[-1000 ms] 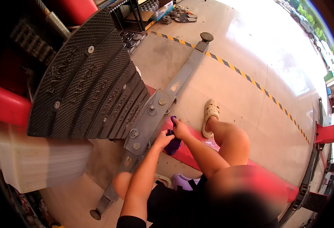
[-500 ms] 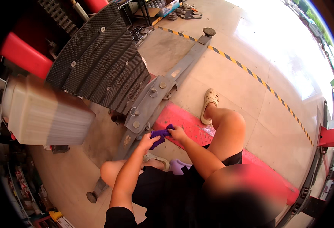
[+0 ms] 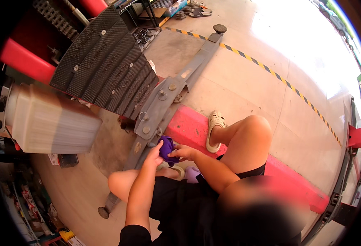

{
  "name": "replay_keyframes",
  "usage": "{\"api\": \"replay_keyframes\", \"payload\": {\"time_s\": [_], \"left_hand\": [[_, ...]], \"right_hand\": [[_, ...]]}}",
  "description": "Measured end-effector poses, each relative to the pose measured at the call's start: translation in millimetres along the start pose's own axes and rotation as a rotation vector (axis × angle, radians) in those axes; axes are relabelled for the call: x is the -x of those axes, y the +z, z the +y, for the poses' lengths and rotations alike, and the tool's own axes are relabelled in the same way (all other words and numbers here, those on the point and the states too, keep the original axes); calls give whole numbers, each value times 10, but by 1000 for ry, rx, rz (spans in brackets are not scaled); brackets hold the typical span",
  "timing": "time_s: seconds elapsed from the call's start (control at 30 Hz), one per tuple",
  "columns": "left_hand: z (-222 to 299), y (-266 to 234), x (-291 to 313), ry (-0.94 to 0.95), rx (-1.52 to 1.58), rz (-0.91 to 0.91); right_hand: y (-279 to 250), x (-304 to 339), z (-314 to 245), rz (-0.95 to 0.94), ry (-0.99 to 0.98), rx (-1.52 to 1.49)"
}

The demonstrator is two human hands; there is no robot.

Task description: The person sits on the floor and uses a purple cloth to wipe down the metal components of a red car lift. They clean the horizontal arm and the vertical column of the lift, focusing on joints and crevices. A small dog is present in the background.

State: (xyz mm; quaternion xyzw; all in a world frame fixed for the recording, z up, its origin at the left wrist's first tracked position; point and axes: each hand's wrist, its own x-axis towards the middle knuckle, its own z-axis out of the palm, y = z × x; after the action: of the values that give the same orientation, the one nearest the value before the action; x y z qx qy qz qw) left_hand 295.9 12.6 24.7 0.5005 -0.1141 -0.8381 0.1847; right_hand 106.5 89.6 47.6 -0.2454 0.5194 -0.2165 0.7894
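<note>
Over my lap, a dark purple piece of bunched cloth (image 3: pixel 167 151) is held between both hands; its exact kind is unclear. My left hand (image 3: pixel 154 154) grips its left side with the thumb up along it. On its right side my right hand (image 3: pixel 183 152) pinches it, fingers curled in. A lilac rounded object (image 3: pixel 193 174) shows below the cloth, between my legs, partly hidden by my dark clothes. Just beyond my hands lies the grey metal lift arm (image 3: pixel 156 108), with ring pins along it.
A red metal base (image 3: pixel 188 128) runs beside my foot. Black ribbed plates (image 3: pixel 106 65) stand at the left, above a translucent plastic tank (image 3: pixel 53 121). Yellow-black tape (image 3: pixel 266 69) crosses the floor. Shelves with small parts (image 3: pixel 28 201) line the lower left.
The purple cloth has gone from stretched out between my hands to a compact bunch. My right hand has come lower and closer to my left. The head view has shifted slightly.
</note>
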Motion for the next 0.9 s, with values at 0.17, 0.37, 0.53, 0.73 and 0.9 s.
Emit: {"api": "replay_keyframes", "payload": {"time_s": [0.17,0.37,0.53,0.73,0.9], "left_hand": [[46,-108,-96,11,5,31],[-69,-174,-24,10,87,222],[-169,-33,84,122,266,197],[-95,258,285,233,250,216],[98,468,388,373,141,236]], "right_hand": [[-72,-156,25,15,30,44],[-126,-285,-39,-75,62,187],[-226,-576,104,-208,108,-183],[-307,-557,-63,-57,-96,56],[-529,-503,-287,39,-308,-224]]}}
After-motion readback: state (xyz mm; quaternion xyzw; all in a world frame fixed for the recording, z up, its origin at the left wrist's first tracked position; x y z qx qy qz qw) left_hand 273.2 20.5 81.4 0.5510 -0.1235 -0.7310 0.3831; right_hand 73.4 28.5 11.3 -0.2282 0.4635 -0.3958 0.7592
